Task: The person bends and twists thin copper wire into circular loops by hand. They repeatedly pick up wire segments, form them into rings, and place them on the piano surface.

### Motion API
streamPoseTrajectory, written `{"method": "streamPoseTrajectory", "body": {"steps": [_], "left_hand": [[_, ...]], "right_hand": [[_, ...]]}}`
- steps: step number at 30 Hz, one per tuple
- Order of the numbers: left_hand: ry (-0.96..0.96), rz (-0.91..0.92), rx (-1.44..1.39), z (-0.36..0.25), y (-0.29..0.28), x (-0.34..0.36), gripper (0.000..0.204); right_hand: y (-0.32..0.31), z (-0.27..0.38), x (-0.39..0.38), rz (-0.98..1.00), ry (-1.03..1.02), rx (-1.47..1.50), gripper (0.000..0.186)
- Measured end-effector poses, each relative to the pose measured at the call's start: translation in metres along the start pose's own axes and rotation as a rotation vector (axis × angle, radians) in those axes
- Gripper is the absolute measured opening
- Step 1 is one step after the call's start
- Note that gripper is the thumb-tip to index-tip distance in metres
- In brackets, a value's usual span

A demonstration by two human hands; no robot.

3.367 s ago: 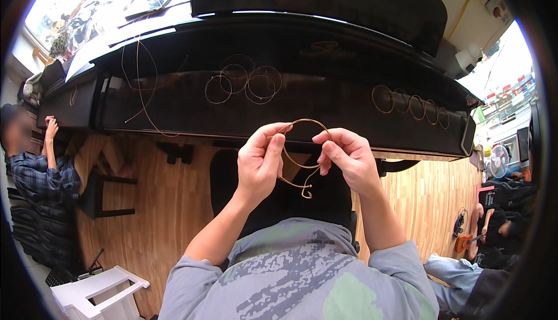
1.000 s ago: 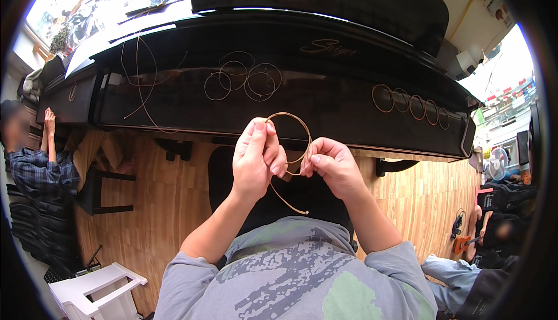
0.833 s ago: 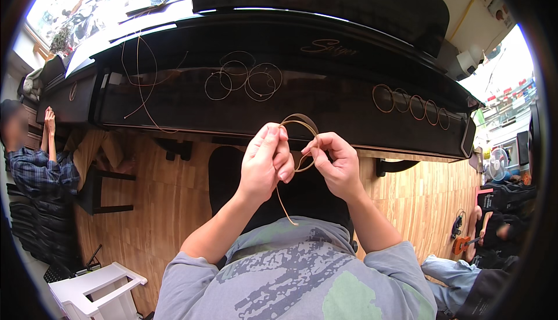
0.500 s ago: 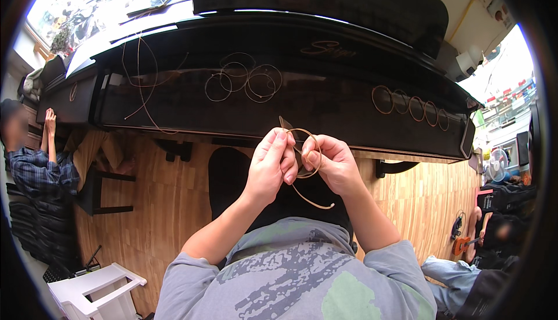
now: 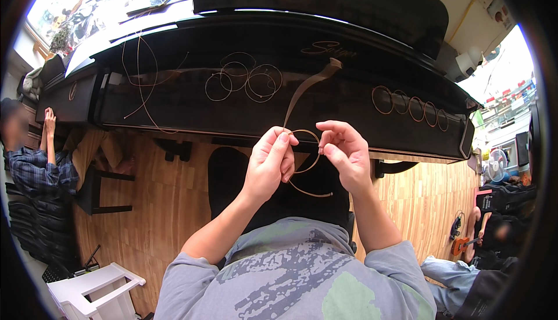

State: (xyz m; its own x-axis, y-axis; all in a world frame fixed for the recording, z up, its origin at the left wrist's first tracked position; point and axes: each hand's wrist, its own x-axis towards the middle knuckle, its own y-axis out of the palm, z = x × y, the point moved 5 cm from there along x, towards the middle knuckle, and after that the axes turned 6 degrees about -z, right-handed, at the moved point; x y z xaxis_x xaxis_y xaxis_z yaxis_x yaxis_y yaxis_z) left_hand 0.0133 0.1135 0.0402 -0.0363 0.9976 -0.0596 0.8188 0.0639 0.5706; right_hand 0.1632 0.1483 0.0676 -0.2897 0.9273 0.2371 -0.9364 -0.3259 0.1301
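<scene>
Wire [image 5: 318, 152] is at frame centre, coiled into a loop, with a tail curving below and a blurred free end rising toward upper centre. Left hand [image 5: 269, 162] grasps the coil's left side between thumb and fingers. Right hand [image 5: 349, 154] is at the coil's right side, thumb and forefinger parted, grip released; fingertip contact cannot be determined. Piano [image 5: 349, 125] spans the upper frame, bearing rings [image 5: 410, 108] at right

Metallic coil [image 5: 319, 150], glossy piano [image 5: 343, 111]
</scene>
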Motion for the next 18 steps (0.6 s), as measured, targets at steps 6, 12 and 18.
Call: {"method": "streamPoseTrajectory", "body": {"steps": [6,12,18], "left_hand": [[-0.038,0.073,0.147,-0.004,0.003,-0.006,0.024],[-0.085,0.214,0.159,-0.009,0.011,-0.012,0.028],[-0.144,0.235,0.313,-0.013,0.005,-0.011,0.028]], "right_hand": [[0.008,0.025,-0.010,-0.135,-0.482,-0.591,0.038],[0.022,0.042,-0.007,-0.001,-0.645,-0.888,0.039],[0.026,0.047,-0.009,0.051,-0.738,-1.040,0.038]]}}
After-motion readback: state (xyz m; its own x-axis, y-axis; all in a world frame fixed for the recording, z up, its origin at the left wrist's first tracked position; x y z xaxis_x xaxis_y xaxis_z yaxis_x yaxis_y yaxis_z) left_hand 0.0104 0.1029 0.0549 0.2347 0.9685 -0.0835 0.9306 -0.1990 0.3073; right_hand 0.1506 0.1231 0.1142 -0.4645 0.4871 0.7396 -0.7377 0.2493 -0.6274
